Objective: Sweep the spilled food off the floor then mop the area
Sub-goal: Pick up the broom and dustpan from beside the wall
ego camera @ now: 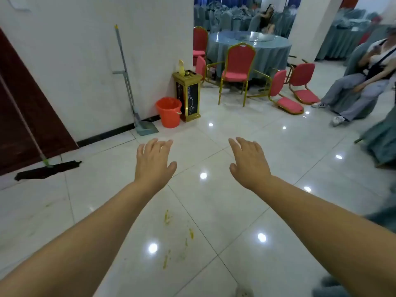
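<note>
Yellowish spilled food (pixel 171 236) lies in small smears on the white tiled floor (pixel 214 211), nearest the viewer, between the two outstretched forearms. Beyond it, the left hand (pixel 153 162) and right hand (pixel 248 162) hover palm-down above the floor, fingers spread and relaxed, holding nothing. At the floor's left edge, a flat mop (pixel 48 170) rests with its dark head on the tiles and its handle leaning against the brown door (pixel 23 116). Farther back, along the foot of the white wall (pixel 85 61), a long-handled dustpan (pixel 145 127) stands upright; just beside it sits an orange bucket (pixel 168 112), touching or nearly touching a gold-trimmed bin (pixel 188 97) at the wall's corner. Behind these, red chairs (pixel 236 71), some overturned, surround a round table (pixel 250 48). A seated person (pixel 364 82) occupies the right edge.
</note>
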`<act>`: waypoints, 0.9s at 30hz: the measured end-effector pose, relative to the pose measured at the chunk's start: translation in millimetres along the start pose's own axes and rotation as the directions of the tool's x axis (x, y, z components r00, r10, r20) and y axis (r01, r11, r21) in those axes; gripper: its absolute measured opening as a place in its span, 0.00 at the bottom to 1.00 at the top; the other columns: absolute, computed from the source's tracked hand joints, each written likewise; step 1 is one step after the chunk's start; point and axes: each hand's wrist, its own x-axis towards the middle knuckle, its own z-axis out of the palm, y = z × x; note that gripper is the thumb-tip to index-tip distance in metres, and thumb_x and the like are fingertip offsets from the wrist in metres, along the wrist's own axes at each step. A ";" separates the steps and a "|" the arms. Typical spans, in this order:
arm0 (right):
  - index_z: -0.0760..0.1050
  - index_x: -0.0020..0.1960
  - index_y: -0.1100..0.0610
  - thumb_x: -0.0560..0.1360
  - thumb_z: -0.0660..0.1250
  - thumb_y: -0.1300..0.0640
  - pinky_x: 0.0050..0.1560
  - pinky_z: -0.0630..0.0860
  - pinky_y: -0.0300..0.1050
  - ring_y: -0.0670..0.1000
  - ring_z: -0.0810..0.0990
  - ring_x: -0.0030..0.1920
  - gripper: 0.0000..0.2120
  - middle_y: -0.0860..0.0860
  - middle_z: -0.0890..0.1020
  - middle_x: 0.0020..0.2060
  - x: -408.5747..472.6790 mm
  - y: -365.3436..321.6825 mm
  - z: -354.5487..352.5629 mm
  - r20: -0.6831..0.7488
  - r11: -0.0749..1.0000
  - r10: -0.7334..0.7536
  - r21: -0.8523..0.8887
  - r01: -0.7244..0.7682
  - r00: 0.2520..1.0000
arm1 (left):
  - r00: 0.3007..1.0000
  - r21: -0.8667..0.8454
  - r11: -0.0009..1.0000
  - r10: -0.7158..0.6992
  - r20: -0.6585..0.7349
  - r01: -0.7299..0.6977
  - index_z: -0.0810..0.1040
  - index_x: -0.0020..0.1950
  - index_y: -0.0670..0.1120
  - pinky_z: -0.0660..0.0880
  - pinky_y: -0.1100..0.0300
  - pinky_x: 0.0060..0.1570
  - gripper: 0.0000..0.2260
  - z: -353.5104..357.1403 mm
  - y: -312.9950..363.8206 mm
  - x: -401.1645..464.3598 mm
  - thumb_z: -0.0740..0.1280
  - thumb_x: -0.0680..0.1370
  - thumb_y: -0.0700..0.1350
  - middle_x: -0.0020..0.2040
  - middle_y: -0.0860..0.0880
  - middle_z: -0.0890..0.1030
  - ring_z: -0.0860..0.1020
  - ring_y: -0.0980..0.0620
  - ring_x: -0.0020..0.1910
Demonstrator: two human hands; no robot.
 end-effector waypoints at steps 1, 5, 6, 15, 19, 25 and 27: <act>0.52 0.77 0.55 0.76 0.60 0.55 0.75 0.50 0.51 0.54 0.61 0.72 0.33 0.54 0.60 0.74 7.5 15.3 5.3 0.003 1.000 0.011 0.008 -0.011 1.000 | 1.000 -0.010 1.000 -0.014 0.010 0.014 0.60 0.75 0.51 0.52 0.46 0.73 0.28 6.9 11.3 11.4 0.62 0.76 0.54 0.72 0.49 0.67 0.57 0.47 0.74; 0.56 0.76 0.56 0.75 0.61 0.56 0.72 0.56 0.49 0.54 0.66 0.69 0.32 0.53 0.66 0.70 42.0 86.9 35.2 0.012 0.997 0.015 0.073 -0.016 1.000 | 0.998 -0.023 0.998 -0.055 0.017 0.055 0.61 0.75 0.50 0.51 0.47 0.73 0.27 39.8 61.7 58.6 0.62 0.77 0.53 0.72 0.48 0.67 0.56 0.47 0.75; 0.57 0.76 0.57 0.75 0.61 0.56 0.71 0.58 0.48 0.54 0.68 0.68 0.31 0.53 0.67 0.69 50.9 104.8 41.9 0.026 0.997 0.007 0.081 -0.010 1.000 | 0.997 -0.030 0.997 -0.067 0.024 0.068 0.61 0.75 0.50 0.51 0.48 0.73 0.27 48.8 75.1 70.7 0.62 0.77 0.53 0.72 0.48 0.68 0.56 0.47 0.75; 0.64 0.73 0.54 0.77 0.59 0.57 0.65 0.64 0.45 0.52 0.71 0.64 0.24 0.51 0.72 0.67 149.3 205.9 84.4 0.148 0.982 -0.091 0.177 0.064 0.985 | 0.957 -0.264 0.922 -0.252 0.145 0.283 0.65 0.73 0.48 0.58 0.52 0.69 0.24 119.0 147.4 147.5 0.63 0.77 0.48 0.69 0.48 0.70 0.62 0.47 0.71; 0.69 0.70 0.53 0.78 0.58 0.57 0.64 0.66 0.45 0.52 0.73 0.63 0.20 0.50 0.75 0.64 200.5 218.8 103.2 0.215 0.969 -0.112 0.242 0.058 0.970 | 0.927 -0.315 0.874 -0.324 0.191 0.370 0.67 0.72 0.47 0.62 0.53 0.67 0.23 141.0 149.1 180.3 0.63 0.77 0.45 0.69 0.48 0.70 0.63 0.48 0.69; 0.73 0.67 0.51 0.78 0.58 0.57 0.63 0.65 0.43 0.51 0.73 0.62 0.18 0.48 0.76 0.63 287.9 223.9 130.3 0.231 0.955 -0.127 0.290 0.056 0.964 | 0.905 -0.368 0.827 -0.370 0.211 0.425 0.68 0.71 0.46 0.64 0.54 0.66 0.22 178.0 133.1 259.2 0.64 0.77 0.43 0.69 0.47 0.69 0.63 0.48 0.69; 0.74 0.66 0.50 0.78 0.59 0.57 0.62 0.67 0.42 0.50 0.74 0.61 0.17 0.47 0.77 0.62 325.2 224.1 137.0 0.227 0.954 -0.140 0.293 0.069 0.964 | 0.906 -0.400 0.813 -0.375 0.196 0.423 0.68 0.71 0.46 0.65 0.55 0.65 0.21 190.7 124.4 296.3 0.64 0.77 0.43 0.69 0.47 0.69 0.63 0.48 0.69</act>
